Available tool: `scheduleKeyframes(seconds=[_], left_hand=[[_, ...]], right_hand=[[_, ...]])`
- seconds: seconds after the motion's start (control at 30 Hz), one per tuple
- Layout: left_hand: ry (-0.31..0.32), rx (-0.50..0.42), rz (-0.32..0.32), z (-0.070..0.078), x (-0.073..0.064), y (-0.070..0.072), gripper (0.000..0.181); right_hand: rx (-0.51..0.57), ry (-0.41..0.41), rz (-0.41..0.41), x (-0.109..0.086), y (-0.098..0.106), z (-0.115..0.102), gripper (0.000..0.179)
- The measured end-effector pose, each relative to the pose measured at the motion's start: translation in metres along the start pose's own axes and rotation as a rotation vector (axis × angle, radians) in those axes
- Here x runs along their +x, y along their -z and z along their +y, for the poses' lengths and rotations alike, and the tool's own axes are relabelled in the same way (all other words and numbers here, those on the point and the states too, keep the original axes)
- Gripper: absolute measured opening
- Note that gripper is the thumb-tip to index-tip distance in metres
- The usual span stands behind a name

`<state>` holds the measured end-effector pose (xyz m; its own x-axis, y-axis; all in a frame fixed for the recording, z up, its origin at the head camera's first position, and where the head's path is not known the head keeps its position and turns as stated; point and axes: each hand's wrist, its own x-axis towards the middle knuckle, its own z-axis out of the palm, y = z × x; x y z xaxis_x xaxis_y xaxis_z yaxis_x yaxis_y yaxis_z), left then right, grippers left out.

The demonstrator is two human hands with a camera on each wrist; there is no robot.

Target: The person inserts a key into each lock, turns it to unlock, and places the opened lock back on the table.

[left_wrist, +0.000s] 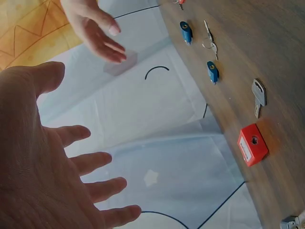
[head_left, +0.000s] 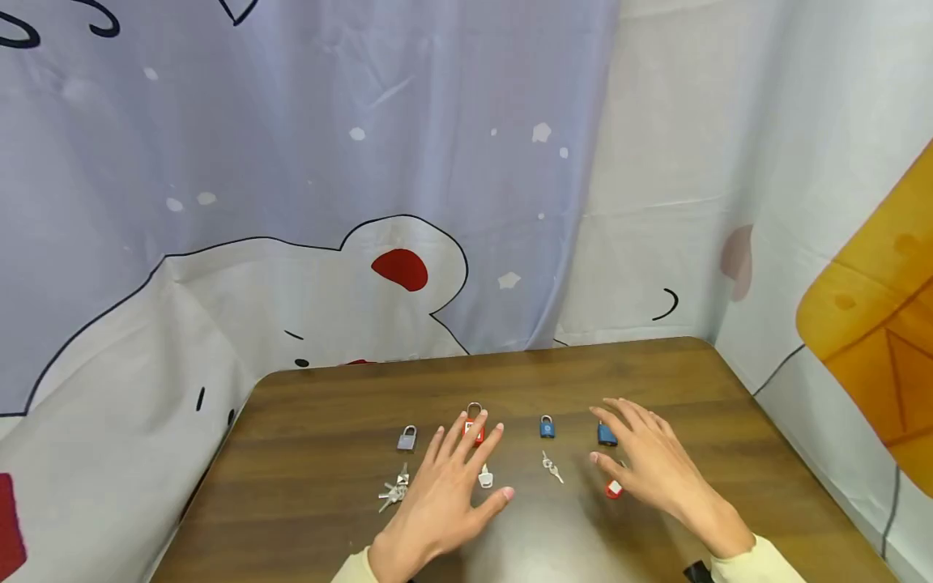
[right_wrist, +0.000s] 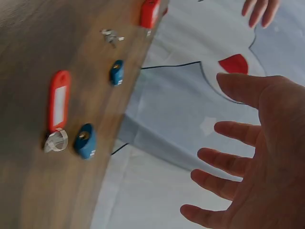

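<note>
My left hand [head_left: 452,494] hovers over the table with its fingers spread, holding nothing. In the head view it partly covers a red padlock [head_left: 479,435]; a single key [head_left: 486,478] shows beside its thumb. To its left are a grey padlock [head_left: 406,439] and a bunch of keys [head_left: 394,490]. My right hand [head_left: 656,457] is also raised with fingers apart and grips nothing. It overlaps a blue padlock [head_left: 607,435] and a red key tag [head_left: 614,489], which has a ring on it in the right wrist view. Between the hands lie another blue padlock [head_left: 547,427] and small keys [head_left: 552,467].
The padlocks stand in a row across the brown wooden table [head_left: 313,486], with keys in front of each. A printed curtain [head_left: 291,146] hangs behind the table's back edge, and a white one with an orange figure [head_left: 875,324] borders the right side.
</note>
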<state>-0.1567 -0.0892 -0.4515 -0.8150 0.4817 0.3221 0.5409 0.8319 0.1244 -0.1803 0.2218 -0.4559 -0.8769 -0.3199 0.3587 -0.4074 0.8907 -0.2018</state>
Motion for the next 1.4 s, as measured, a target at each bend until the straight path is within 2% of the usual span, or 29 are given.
scheduleKeyframes(seconds=[0.33, 0.63, 1.13, 1.27, 1.4], left_hand=[[-0.029, -0.009, 0.005, 0.005, 0.003, -0.003, 0.074], [-0.049, -0.010, -0.020, 0.011, 0.002, -0.007, 0.074], [-0.100, -0.001, -0.046, 0.021, 0.001, -0.017, 0.074], [-0.112, 0.000, -0.060, 0.023, 0.000, -0.018, 0.074], [-0.125, 0.008, -0.049, 0.024, -0.001, -0.020, 0.074]], right_hand=[[-0.008, -0.098, -0.068, -0.006, -0.012, 0.025, 0.056], [-0.002, -0.167, -0.131, -0.011, -0.020, 0.041, 0.055], [-0.006, -0.171, -0.163, -0.019, -0.024, 0.055, 0.048], [0.009, -0.179, -0.210, -0.020, -0.027, 0.058, 0.041], [0.023, -0.196, -0.257, -0.023, -0.032, 0.062, 0.034]])
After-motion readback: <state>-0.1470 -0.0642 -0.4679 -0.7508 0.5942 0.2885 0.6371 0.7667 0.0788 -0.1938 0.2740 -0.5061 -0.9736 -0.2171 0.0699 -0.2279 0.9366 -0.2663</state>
